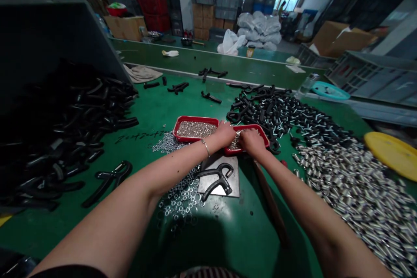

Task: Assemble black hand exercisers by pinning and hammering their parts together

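Observation:
My left hand [224, 134] and my right hand [251, 141] meet over a small red tray [263, 135] of tiny metal parts, fingers curled down into it. What the fingers pinch is hidden. A second red tray [181, 124] of small metal parts lies just to the left. Below the hands, a black Y-shaped plastic handle [217, 179] rests on a grey metal plate [233, 186]. Loose silver washers [181, 195] are scattered beside the plate, under my left forearm.
A big heap of black handles [65, 130] fills the left, beside a grey bin wall [48, 17]. Assembled black pieces [270, 110] and silver cylinders [358, 191] cover the right of the green table [153, 108]. A yellow lid [392, 152] and a wooden stick [270, 204] lie nearby.

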